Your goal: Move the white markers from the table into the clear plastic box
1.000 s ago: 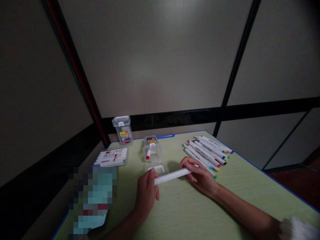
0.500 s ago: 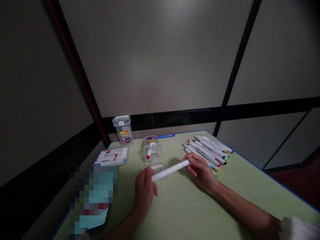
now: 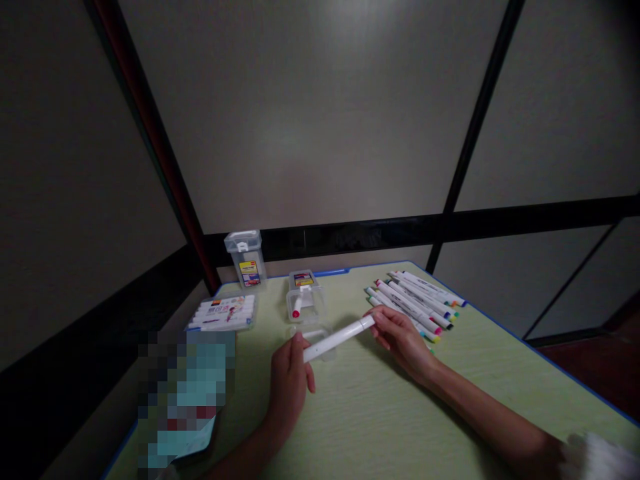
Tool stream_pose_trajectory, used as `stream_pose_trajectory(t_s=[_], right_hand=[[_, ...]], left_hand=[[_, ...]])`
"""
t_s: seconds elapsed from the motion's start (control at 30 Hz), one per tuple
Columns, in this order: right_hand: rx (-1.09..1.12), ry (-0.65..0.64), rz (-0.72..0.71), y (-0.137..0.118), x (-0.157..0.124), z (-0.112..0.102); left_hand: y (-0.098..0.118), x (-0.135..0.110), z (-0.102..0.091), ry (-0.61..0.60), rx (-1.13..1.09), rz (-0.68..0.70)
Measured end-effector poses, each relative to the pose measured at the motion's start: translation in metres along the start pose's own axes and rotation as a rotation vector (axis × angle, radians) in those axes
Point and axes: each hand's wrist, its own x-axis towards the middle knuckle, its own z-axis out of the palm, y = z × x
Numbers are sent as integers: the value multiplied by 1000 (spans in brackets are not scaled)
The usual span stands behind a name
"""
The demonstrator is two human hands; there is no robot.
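Observation:
A white marker [image 3: 336, 339] is held slantwise above the table between my two hands. My left hand [image 3: 289, 373] grips its lower left end, with thumb and fingers closed round it. At the upper right end, the fingertips of my right hand [image 3: 399, 333] pinch the marker past a thin seam line. Behind it on the table lies a clear plastic lid [image 3: 327, 354], partly covered by the marker and my left hand. Just beyond stands an open clear box [image 3: 306, 301] lying on its side, with a red-tipped marker [image 3: 297, 307] inside.
Several white markers with coloured ends [image 3: 415, 303] lie in a pile at the right. A closed clear box [image 3: 246, 260] stands at the back left, with a flat pack of white pens [image 3: 223, 313] before it. A blurred-out turquoise item [image 3: 197, 393] lies at the left edge.
My right hand and its end of the marker have shifted slightly left and up. The left hand stays nearly in place, still holding the other end.

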Motion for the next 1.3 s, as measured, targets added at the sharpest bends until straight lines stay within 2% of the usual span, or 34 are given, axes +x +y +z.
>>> stream_pose_trajectory(t_s=[0.33, 0.73, 0.87, 1.07, 1.3], right_hand=[[-270, 46, 12, 2, -1, 2], [-279, 47, 104, 10, -1, 0], [-277, 48, 114, 12, -1, 0], [-172, 129, 125, 13, 1, -2], [-69, 181, 142, 12, 3, -4]], left_hand=[[2, -1, -2, -19, -23, -7], [0, 0, -1, -34, -61, 4], [-3, 0, -1, -111, -89, 70], [-12, -5, -1, -266, -99, 163], [-16, -16, -7, -539, -77, 239]])
